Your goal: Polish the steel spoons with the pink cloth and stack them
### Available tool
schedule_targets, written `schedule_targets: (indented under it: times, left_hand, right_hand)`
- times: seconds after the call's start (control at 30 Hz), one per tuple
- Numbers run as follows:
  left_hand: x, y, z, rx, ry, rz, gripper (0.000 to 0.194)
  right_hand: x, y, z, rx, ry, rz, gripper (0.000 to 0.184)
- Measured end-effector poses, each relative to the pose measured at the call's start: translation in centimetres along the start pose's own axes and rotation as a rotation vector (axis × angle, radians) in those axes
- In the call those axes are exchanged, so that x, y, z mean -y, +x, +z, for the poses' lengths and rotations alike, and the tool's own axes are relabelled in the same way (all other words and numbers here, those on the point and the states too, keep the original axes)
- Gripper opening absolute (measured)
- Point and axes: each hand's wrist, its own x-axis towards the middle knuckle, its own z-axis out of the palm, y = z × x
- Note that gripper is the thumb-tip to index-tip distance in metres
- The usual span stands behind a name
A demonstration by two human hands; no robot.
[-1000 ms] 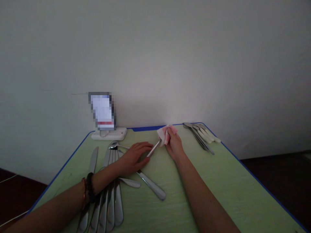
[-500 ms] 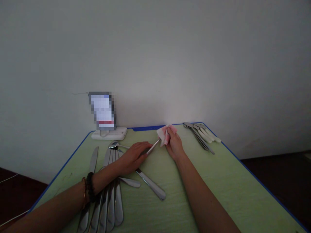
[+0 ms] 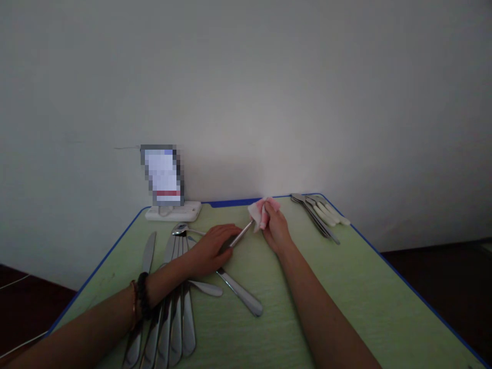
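The two hands are apart, joined by a slim metal utensil (image 3: 242,234). The right hand (image 3: 275,228) is closed on a pink-and-white cloth (image 3: 258,211) wrapped about the utensil's far end; the left hand (image 3: 213,248) pinches its near end between thumb and fingers. The utensil's long axis slants from the left hand away and rightward into the cloth, which hides its tip, so its exact kind cannot be told. Beneath the left hand, a metal handle (image 3: 242,294) points near and rightward. Under the left forearm lie fanned cutlery handles (image 3: 175,328), with a spoon (image 3: 180,229) and a table knife (image 3: 149,253) beyond. White-handled cutlery (image 3: 325,214) rests beside bare metal pieces (image 3: 313,220) at the green table's (image 3: 365,318) far right corner. A pixelated device (image 3: 163,174) stands on a white base (image 3: 175,212) at far left.
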Motion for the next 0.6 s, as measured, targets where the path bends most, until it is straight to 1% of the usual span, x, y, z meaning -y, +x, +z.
schedule_targets:
  times: [0.13,0.37,0.5,0.6]
  left_hand:
    - [-0.1,0.03,-0.07,0.021,0.002,0.009,0.04]
    - [0.56,-0.05,0.51,-0.015,-0.029,-0.036,0.052]
    - [0.44,-0.08,0.43,-0.01,-0.05,-0.051,0.055]
    - [0.4,-0.11,0.31,0.001,-0.053,-0.031,0.053]
  right_hand:
    - [-0.05,-0.07,0.01,0.001,-0.021,0.006,0.017]
    - [0.06,-0.17,0.02,0.01,-0.019,-0.011,0.018]
    - [0.02,-0.05,0.04,0.023,-0.043,-0.002,0.021]
    - [-0.12,0.06,-0.02,0.021,-0.065,-0.002,0.023]
